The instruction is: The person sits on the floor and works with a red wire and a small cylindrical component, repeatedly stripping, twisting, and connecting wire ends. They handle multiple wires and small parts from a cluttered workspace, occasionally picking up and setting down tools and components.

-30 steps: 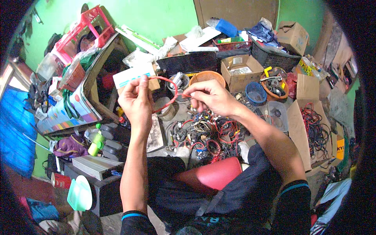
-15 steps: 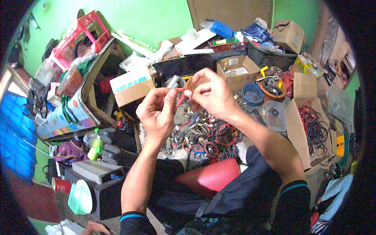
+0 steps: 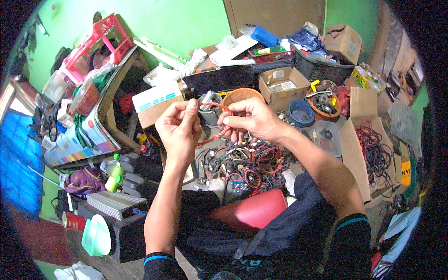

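A thin red wire [image 3: 215, 105] runs in a loop between my two hands, raised over a pile of parts. My left hand [image 3: 179, 123] pinches one side of it between thumb and fingers. My right hand [image 3: 252, 118] has its fingers closed on the other side, with a strand hanging down toward the left. Below them lies a tangled heap of wires and small electrical parts [image 3: 254, 161], red, black and white. Just beyond my hands stand a grey metal container [image 3: 211, 114] and an orange basket [image 3: 240, 95].
At the right, a cardboard box [image 3: 352, 154] holds red and black cables [image 3: 375, 154]. A blue bowl [image 3: 301, 113] and a clear plastic tub [image 3: 328, 139] stand nearer. A white-topped carton [image 3: 156, 102] sits left of my hands. A red cushion-like surface [image 3: 249, 210] shows between my legs.
My hands have moved slightly apart and my right hand has come lower, so the red wire now stretches in an open loop. Another hand at the lower left has gone out of view.
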The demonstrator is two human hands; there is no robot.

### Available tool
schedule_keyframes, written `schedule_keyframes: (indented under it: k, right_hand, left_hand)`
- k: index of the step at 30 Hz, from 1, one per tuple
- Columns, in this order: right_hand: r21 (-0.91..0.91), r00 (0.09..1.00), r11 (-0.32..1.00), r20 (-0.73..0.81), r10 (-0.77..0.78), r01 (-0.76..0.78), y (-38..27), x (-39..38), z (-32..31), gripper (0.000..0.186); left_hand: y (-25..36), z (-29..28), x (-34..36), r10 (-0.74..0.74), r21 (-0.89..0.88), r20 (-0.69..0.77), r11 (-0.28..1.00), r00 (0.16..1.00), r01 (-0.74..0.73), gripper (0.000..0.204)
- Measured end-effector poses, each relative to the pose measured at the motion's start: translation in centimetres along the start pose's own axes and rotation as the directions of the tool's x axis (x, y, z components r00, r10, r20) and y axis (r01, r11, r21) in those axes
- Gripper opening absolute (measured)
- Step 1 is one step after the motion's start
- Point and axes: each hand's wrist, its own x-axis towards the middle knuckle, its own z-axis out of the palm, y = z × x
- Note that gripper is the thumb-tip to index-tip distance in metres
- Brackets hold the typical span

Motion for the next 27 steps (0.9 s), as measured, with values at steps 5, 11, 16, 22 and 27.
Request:
schedule_keyframes:
  k: [5, 11, 16, 22, 27]
  right_hand:
    - [0.187, 0.982, 0.982, 0.191, -0.010, -0.026, -0.7, -0.4, -0.6, 0.027]
    - [0.302, 0.953, 0.950, 0.302, -0.019, -0.077, -0.3, -0.4, -1.7, 0.029]
    - [0.174, 0.965, 0.983, 0.262, 0.005, -0.052, 0.0, 0.0, -1.5, 0.021]
    - [0.430, 0.942, 0.903, 0.290, -0.166, 0.026, 0.8, 0.1, -0.5, 0.019]
    - [0.445, 0.949, 0.845, -0.033, -0.314, 0.295, -1.6, -0.4, -0.2, 0.020]
  left_hand:
    - [-0.1, -0.4, 0.5, -0.138, -0.118, -0.017, 0.984, 0.990, 0.135, 0.019]
    - [0.5, -0.8, 0.7, -0.111, -0.109, 0.077, 0.987, 0.991, 0.119, 0.020]
    - [1.1, -1.0, 0.5, -0.167, -0.131, 0.038, 0.977, 0.985, 0.170, 0.021]
    - [0.8, -2.8, 2.3, -0.169, -0.230, -0.073, 0.962, 0.983, 0.149, 0.024]
    - [-1.1, -5.7, 4.3, -0.203, -0.256, -0.141, 0.953, 0.969, 0.162, 0.022]
